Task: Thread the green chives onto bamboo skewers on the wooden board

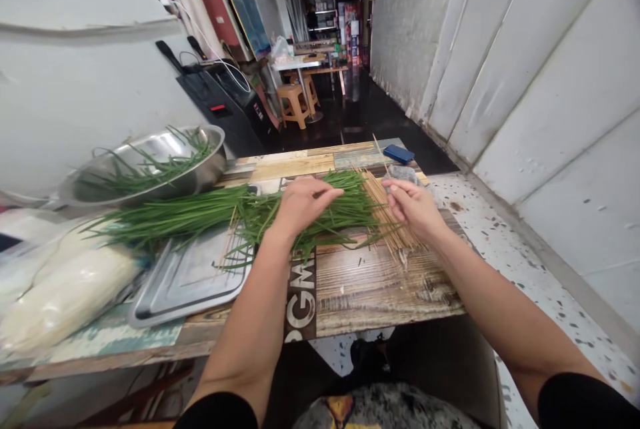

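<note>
Left hand: over the loose green stalks in the middle of the worktop, palm down, thumb and forefinger reaching toward the right edge. Cannot tell whether its fingers are closed on a stalk. Right hand: fingers together, clamped on a thin skewer that points up toward the far edge. Beneath and beside this hand, a pile of skewers near the right edge, just beside the stalks.

Far right corner: dark blue box, grey lump just nearer. Left of the middle: metal tray by the near edge; a long green bundle lies across its far side. Far left: steel bowl with more greens. Near left corner: clear plastic bag, pale contents.
</note>
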A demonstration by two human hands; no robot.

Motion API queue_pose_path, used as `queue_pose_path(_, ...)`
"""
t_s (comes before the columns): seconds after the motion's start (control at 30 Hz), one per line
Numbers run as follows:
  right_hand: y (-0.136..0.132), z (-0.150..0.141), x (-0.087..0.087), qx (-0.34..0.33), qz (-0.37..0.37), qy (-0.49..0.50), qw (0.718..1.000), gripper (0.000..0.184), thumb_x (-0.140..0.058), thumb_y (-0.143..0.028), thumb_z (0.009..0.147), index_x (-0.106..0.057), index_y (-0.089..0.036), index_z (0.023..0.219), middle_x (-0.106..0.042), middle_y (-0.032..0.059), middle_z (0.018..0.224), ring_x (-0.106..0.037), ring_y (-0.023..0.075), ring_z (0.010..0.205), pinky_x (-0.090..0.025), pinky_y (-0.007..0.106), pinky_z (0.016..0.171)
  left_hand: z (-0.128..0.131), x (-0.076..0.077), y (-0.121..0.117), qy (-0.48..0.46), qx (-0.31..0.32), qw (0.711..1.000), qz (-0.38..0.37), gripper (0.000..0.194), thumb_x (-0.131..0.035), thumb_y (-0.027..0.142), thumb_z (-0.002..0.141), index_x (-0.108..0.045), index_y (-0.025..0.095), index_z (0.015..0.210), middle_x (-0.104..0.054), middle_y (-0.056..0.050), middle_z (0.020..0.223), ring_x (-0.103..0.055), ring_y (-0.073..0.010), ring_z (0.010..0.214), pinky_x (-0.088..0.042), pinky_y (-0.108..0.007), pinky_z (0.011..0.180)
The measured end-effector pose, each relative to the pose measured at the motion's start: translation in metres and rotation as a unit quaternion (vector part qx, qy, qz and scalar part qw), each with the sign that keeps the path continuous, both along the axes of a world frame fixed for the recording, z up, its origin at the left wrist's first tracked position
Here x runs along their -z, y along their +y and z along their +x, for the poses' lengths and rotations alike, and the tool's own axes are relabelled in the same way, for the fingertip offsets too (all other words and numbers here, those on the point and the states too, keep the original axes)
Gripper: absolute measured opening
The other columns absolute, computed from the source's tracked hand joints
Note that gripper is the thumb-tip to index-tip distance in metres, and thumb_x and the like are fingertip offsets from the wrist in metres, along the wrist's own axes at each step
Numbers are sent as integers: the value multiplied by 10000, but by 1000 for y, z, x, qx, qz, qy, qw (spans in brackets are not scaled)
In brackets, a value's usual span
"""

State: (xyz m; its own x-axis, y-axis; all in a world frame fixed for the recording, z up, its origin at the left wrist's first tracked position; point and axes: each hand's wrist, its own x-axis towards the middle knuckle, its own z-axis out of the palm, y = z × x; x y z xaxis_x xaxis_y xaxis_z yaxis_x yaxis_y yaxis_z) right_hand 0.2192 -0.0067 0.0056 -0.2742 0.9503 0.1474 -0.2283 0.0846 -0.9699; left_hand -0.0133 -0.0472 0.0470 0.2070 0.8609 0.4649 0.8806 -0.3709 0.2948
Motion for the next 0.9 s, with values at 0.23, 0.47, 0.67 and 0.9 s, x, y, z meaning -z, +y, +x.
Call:
queue_pose_path(0.23, -4, -3, -2, 10, -2, -21, 1000, 412, -535, -429, 797, -552, -168, 1115, -528, -66, 553, -306, 18, 303, -182, 172, 312, 15, 28, 13, 164, 16, 986, -12, 221, -506, 342, 862, -700, 237, 875, -604, -71, 884, -464, -216, 881, -323, -389, 789)
queue_pose_path(0.47, -13, -11, 1, -11, -24, -45, 999, 276, -623, -303, 683, -560, -161, 911, -582, -38, 669, -435, 33, 354, -275, 158, 303, 26, 46, 19, 155, -13, 988, 10, 197, -507, 318, 862, -686, 237, 856, -583, -60, 935, -433, -218, 941, -300, -390, 782)
queue_pose_path(0.67, -13, -14, 8, -46, -35, -44, 997, 310, -611, -372, 716, -557, -164, 939, -529, -73, 564, -348, 24, 298, -187, 156, 283, 31, 52, 27, 112, -54, 992, 20, 188, -514, 310, 856, -681, 227, 831, -592, -51, 962, -444, -214, 957, -310, -370, 784)
queue_pose_path(0.9, -10, -15, 13, -43, -39, -69, 996, 320, -545, -334, 740, -519, -164, 1010, -555, -69, 530, -395, 49, 301, -236, 158, 294, 34, 42, 17, 96, -51, 990, 89, 296, -376, 291, 915, -661, 211, 923, -591, -75, 1030, -479, -202, 972, -301, -375, 847)
